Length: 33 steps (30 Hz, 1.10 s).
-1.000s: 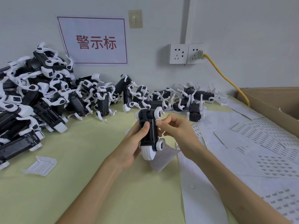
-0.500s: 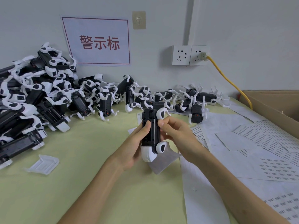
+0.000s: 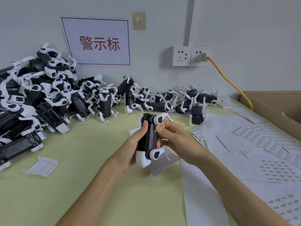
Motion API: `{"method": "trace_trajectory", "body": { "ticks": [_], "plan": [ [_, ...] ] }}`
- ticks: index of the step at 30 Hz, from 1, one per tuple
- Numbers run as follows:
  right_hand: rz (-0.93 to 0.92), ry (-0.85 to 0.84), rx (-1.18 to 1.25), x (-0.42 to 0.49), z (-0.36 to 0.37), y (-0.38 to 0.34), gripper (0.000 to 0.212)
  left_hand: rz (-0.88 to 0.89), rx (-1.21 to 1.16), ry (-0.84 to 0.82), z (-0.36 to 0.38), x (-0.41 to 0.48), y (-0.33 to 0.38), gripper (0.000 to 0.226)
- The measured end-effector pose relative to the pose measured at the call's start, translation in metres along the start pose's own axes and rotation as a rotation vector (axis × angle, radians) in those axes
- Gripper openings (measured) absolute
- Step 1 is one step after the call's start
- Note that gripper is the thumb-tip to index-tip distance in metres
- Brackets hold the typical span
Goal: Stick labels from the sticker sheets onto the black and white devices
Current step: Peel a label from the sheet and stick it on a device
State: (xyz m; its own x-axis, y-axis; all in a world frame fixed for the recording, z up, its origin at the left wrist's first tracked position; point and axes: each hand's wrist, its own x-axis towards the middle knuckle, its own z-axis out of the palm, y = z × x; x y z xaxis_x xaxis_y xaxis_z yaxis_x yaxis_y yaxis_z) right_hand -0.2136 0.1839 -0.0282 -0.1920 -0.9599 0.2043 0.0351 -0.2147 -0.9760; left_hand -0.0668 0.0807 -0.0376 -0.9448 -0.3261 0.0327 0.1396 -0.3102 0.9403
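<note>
A black and white device (image 3: 150,137) is held upright above the yellow-green table (image 3: 81,185). My left hand (image 3: 132,149) grips its left side, thumb lying along the black body. My right hand (image 3: 174,139) grips its right side with curled fingers, the thumb pressing the black edge. Sticker sheets (image 3: 267,150) with rows of small barcode labels lie spread to the right. Whether a label is under my thumb cannot be seen.
A large heap of the same devices (image 3: 40,98) covers the left and runs along the wall. A white plastic part (image 3: 42,166) lies near the left. A cardboard box (image 3: 276,106) stands at the right, with a yellow cable (image 3: 231,84) from the wall socket.
Both hands have turned the device slightly, so its right-hand white wheels face me more. My right thumb has slid up along the black body.
</note>
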Motion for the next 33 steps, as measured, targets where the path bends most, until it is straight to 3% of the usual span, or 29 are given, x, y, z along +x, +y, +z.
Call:
{"method": "trace_trajectory", "body": {
  "ticks": [2, 8, 18, 23, 28, 31, 33],
  "plan": [
    [-0.008, -0.002, 0.001, -0.0004, -0.0003, 0.0010, 0.054, 0.001, -0.013, -0.009, -0.0001, 0.0007, -0.0006, 0.060],
    [0.000, -0.012, -0.016, -0.0008, -0.0008, 0.0007, 0.024, 0.024, -0.079, -0.031, 0.0031, 0.0015, -0.0005, 0.054],
    [-0.005, -0.026, 0.041, -0.0004, -0.0026, 0.0004, 0.027, 0.047, -0.096, -0.013, 0.0070, 0.0019, -0.0009, 0.052],
    [-0.056, 0.049, -0.083, -0.0004, -0.0002, 0.0011, 0.055, 0.012, -0.025, -0.050, 0.0042, -0.0004, -0.0002, 0.057],
    [-0.042, 0.007, -0.060, -0.0015, 0.0008, 0.0001, 0.029, -0.012, -0.041, -0.057, 0.0018, -0.0008, -0.0004, 0.058],
    [-0.023, -0.025, -0.074, 0.0005, -0.0006, 0.0018, 0.044, -0.020, -0.051, -0.053, -0.0006, 0.0000, -0.0010, 0.062],
    [-0.030, -0.055, -0.072, -0.0007, -0.0013, -0.0004, 0.043, -0.013, -0.060, -0.068, -0.0006, 0.0003, -0.0011, 0.063]
  ]
}}
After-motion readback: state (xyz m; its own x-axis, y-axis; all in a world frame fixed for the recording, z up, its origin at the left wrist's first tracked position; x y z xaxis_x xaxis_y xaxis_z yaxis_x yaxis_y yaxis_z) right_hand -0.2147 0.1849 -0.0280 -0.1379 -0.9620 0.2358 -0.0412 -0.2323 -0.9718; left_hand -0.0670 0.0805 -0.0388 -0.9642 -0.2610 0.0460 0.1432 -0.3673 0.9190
